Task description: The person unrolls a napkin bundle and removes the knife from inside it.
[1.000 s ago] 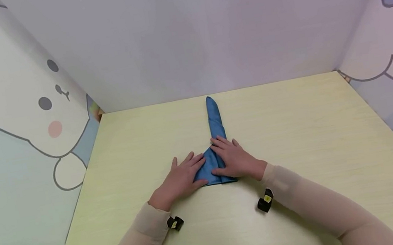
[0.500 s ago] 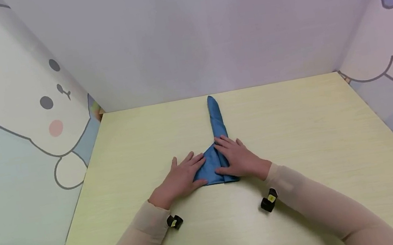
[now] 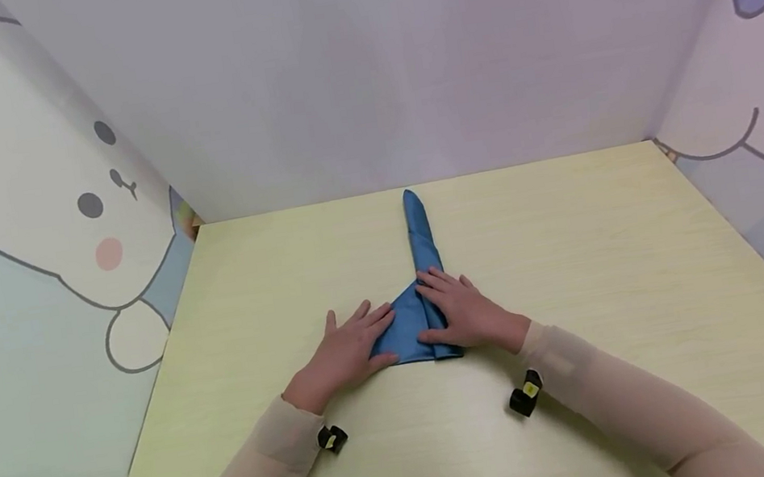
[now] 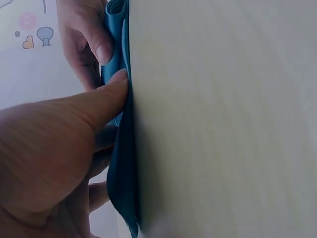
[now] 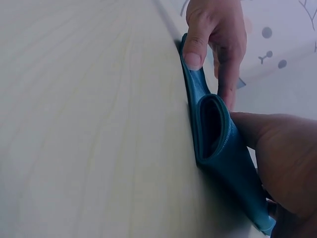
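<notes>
A blue cloth [image 3: 406, 331], partly rolled, lies on the table. Its right side forms a narrow roll [image 3: 419, 229] that runs back to the table's far edge. My left hand [image 3: 345, 351] rests with spread fingers on the cloth's flat left corner, its thumb along the near edge. Over the lower part of the roll lies my right hand [image 3: 472, 315], fingers extended and thumb at its left side. In the right wrist view the layered, looped end of the roll [image 5: 237, 173] shows near the right thumb. The left wrist view shows the cloth's edge [image 4: 124, 178] bulging slightly off the table.
The pale wooden table [image 3: 573, 244] extends around both hands. A plain wall [image 3: 358, 71] stands behind it, and side panels with cartoon animals [image 3: 44, 237] flank it. Each wrist carries a small black camera [image 3: 525, 393].
My right hand and the roll beneath it have shifted slightly right. The left hand has slid a little left with the cloth's corner.
</notes>
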Tool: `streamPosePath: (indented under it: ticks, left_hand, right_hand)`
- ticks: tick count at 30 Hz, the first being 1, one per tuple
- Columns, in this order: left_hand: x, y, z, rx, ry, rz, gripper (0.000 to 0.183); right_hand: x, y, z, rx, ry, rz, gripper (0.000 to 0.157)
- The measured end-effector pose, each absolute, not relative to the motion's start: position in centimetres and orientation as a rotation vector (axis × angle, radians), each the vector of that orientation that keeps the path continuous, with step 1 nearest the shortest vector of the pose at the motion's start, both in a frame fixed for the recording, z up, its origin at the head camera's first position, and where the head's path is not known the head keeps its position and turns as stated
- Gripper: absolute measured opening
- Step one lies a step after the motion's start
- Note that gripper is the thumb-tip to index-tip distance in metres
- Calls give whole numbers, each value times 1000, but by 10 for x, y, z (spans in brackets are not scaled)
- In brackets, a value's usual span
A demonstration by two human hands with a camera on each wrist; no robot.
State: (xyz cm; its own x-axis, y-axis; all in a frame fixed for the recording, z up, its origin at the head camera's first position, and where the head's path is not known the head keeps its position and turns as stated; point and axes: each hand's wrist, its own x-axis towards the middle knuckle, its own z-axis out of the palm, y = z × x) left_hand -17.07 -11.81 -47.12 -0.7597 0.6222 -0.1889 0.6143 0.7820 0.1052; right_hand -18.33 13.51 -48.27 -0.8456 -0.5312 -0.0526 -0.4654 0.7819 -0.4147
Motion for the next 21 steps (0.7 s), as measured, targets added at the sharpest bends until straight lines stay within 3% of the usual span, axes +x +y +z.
streamPosePath:
  ticks: [21]
  left_hand:
    - [-165,-122,-466,1052,2788,-291,73]
  right_hand:
    - [-182,141,-483,-823,2803,-656,86]
